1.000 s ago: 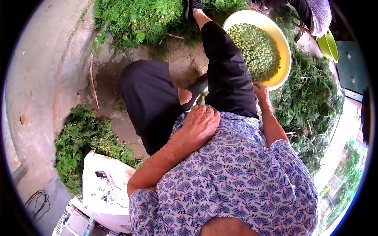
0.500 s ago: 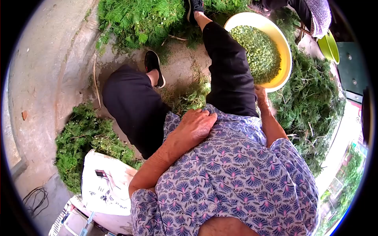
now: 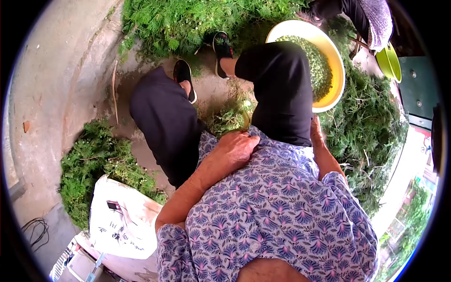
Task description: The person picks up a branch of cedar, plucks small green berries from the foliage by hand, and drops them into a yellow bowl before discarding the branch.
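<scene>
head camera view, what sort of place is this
Probably a yard or porch, at least partly open to outdoors: bare grey concrete floor, heaped feathery green branches, and a large round yellow basin holding small green berry-like pieces.

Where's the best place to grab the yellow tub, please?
I'd grip the tub by its rim, coming from the right. The lip stands bare there, while the right knee covers part of the left side. It's holding lots of green bits, so two hands would probably be steadier.
</scene>
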